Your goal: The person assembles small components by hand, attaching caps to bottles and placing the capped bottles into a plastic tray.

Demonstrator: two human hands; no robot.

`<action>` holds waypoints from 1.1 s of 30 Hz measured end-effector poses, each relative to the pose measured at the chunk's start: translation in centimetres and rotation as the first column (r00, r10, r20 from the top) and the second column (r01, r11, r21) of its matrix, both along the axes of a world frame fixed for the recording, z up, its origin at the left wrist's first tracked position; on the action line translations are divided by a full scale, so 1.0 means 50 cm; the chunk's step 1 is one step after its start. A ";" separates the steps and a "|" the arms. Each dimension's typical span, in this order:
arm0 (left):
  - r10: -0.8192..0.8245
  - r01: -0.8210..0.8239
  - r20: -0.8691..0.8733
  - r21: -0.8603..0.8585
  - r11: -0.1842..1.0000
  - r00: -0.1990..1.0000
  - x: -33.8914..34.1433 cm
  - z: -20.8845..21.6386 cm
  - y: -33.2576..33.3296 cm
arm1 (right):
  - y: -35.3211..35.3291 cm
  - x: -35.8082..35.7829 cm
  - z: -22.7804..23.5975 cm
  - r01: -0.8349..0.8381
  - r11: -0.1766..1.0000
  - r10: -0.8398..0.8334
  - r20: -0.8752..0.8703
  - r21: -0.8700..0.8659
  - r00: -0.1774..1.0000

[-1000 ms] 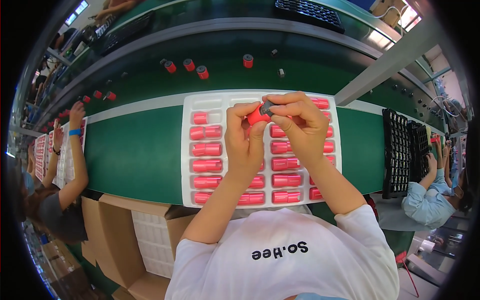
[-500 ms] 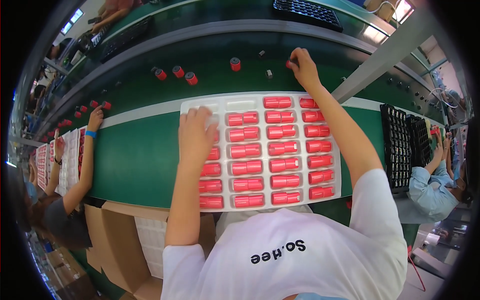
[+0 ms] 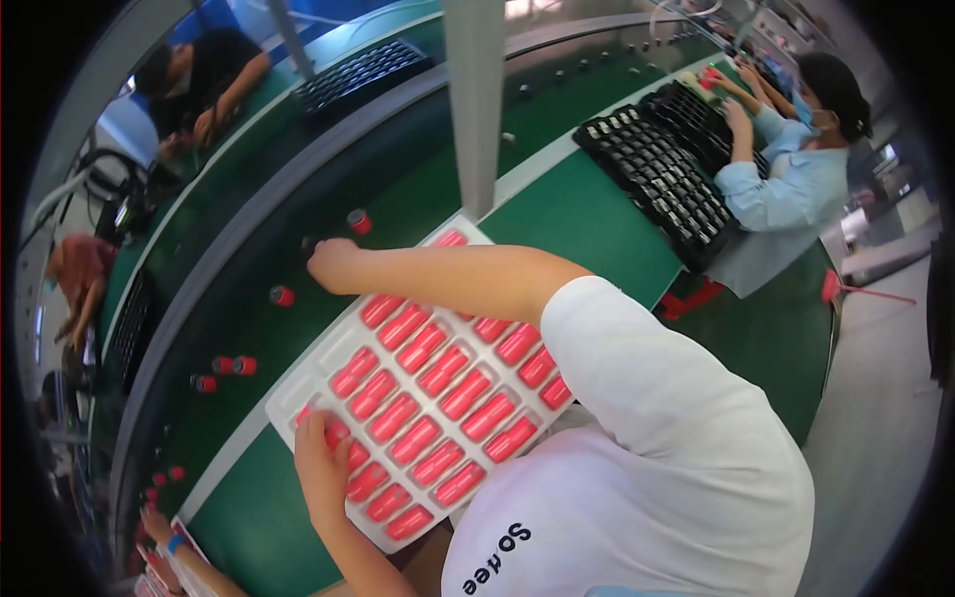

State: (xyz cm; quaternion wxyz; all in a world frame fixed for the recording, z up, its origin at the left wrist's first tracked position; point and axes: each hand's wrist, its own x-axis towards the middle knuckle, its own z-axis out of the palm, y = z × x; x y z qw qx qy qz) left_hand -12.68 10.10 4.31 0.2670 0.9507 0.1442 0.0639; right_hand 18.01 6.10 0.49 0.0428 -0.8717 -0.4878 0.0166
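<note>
A white moulded tray (image 3: 284,398) lies slanted in front of me, with rows of red cylinders (image 3: 465,395) lying in its slots. My left hand (image 3: 320,460) is at the tray's far left corner, finger and thumb around a red cylinder (image 3: 335,430) at an end slot. Beyond the tray's far edge, my right hand (image 3: 335,265) reaches over the green conveyor belt. Its fingers are bent and mostly hidden, and a dark piece shows at their tips. Close to it on the belt stand dark-topped red cylinders (image 3: 360,221).
More dark-topped red cylinders (image 3: 234,365) sit along the belt to the left. A grey metal post (image 3: 477,119) rises beyond the tray. At the right, a person in light blue (image 3: 786,169) works by black trays (image 3: 662,164). Another person's wristbanded arm (image 3: 189,557) is at lower left.
My view has swung to the right, so the tray appears slanted. The left hand has come down onto a red cylinder at the tray's corner. My right hand remains over the belt.
</note>
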 end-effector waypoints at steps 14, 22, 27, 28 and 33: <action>0.135 0.179 0.361 -0.712 0.678 0.923 0.018 0.055 -0.045 | -0.230 -0.117 0.198 0.073 0.774 0.567 -0.740 0.629 0.362; 0.369 0.282 0.507 -0.809 0.515 0.779 0.073 0.059 -0.138 | -0.233 -0.261 0.183 0.248 0.412 0.769 -0.480 0.877 0.421; 0.382 0.254 0.555 -0.754 0.605 0.738 0.078 0.051 -0.148 | -0.239 -0.281 0.160 0.176 0.431 0.664 -0.444 0.885 0.602; 0.386 0.253 0.556 -0.755 0.605 0.736 0.078 0.050 -0.149 | -0.241 -0.283 0.160 0.173 0.433 0.666 -0.444 0.884 0.600; 0.444 0.208 0.574 -0.742 0.637 0.688 0.082 0.041 -0.156 | -0.251 -0.278 0.150 0.083 0.432 0.603 -0.356 0.898 0.714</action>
